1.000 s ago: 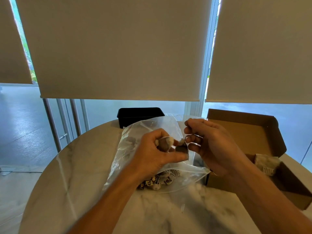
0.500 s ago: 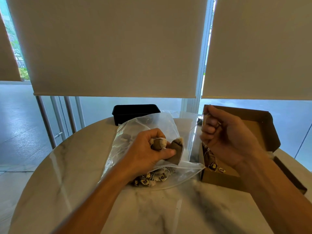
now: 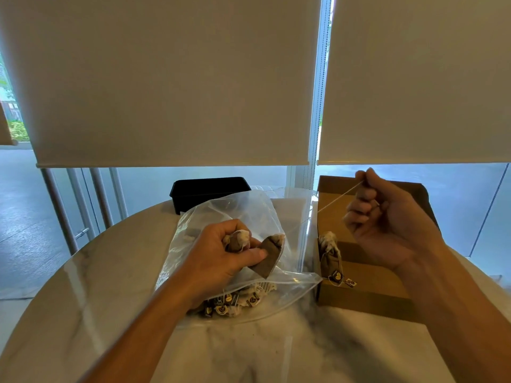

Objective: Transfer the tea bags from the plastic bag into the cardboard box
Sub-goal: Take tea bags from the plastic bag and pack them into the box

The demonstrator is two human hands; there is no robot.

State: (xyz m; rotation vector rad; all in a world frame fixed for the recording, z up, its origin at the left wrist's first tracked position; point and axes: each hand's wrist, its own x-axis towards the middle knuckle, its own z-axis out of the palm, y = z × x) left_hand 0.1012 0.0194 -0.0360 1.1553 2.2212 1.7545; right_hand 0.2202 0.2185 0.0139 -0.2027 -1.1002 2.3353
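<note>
Left hand [image 3: 221, 255]: fist closed round a clump of tea bags [image 3: 265, 251] above the plastic bag [image 3: 243, 217], left of the box
Right hand [image 3: 387, 219]: fingers curled on a taut string [image 3: 338, 199] over the cardboard box [image 3: 367, 288]
Dangling bag [image 3: 329, 252]: hangs at the box's near-left corner, tags over the wall
Loose bags [image 3: 232, 301]: in the plastic bag's bottom
Advice: tease the string free gently, then lower, so nothing tears or snags

Bare counter [image 3: 83, 286] lies open across the lower left and bottom centre of the frame. At centre the plastic bag [image 3: 249, 217] blocks the way, with a black tray [image 3: 210, 189] just behind it. At right the cardboard box [image 3: 367, 288] stands touching the bag's edge, and a taut string [image 3: 337, 199] crosses above that seam.
</note>
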